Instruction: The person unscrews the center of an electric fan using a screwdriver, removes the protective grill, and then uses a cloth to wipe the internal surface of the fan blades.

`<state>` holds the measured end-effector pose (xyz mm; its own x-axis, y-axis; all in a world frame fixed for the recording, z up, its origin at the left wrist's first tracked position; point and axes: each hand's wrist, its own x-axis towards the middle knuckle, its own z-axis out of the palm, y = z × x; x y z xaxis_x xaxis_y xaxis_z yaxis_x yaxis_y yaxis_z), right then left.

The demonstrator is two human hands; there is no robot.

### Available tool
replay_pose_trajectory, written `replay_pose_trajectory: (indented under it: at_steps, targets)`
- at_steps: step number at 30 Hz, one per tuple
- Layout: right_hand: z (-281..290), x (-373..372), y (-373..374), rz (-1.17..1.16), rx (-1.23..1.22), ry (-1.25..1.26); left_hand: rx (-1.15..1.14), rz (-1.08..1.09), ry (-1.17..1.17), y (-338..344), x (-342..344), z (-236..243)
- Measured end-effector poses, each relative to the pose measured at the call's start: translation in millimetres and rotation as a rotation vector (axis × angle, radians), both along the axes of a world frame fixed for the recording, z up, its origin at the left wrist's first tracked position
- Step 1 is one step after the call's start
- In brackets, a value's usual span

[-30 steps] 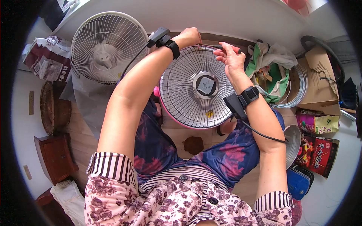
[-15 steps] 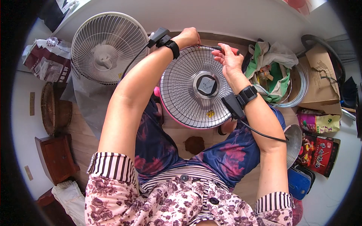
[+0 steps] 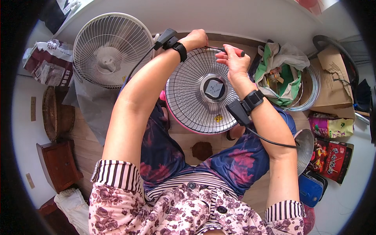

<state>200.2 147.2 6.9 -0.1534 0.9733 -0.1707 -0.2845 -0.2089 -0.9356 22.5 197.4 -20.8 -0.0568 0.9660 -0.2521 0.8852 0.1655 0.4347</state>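
Observation:
A round pink-rimmed heater (image 3: 192, 105) with a silver dish and dark wire grille faces up between my legs. My left hand (image 3: 196, 39) is curled at its top rim; what the fingertips grip is hidden. My right hand (image 3: 234, 62) is closed around a red-and-black handled screwdriver (image 3: 240, 52), whose thin shaft points left along the rim toward my left hand. Both wrists carry black strapped devices with cables.
A white fan (image 3: 94, 53) lies at left, near a rice bag (image 3: 49, 60), a basket (image 3: 55, 117) and a wooden box (image 3: 58, 164). At right are a green bag (image 3: 268, 62), wire coil (image 3: 313, 94), cardboard (image 3: 333, 98), food packets (image 3: 329, 158) and a blue case (image 3: 309, 190).
My right hand and the screwdriver have shifted slightly left along the heater's top rim. My left hand stays in place.

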Motion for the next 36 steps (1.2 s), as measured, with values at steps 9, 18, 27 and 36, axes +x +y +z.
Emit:
replay_pose_trajectory:
  at_steps: [9,18,27,36]
  targets:
    - [3,-7,-4,0.013,0.068,-0.044,0.119,-0.019,-0.05,0,-6,-3]
    - [3,-10,-5,-0.015,0.069,-0.068,0.097,-0.038,-0.049,1,0,0]
    - [7,-11,-4,-0.031,0.071,-0.063,0.045,-0.041,0.023,2,-1,1]
    - [5,-9,-3,-0.028,0.096,-0.103,-0.001,-0.024,0.032,3,-1,6]
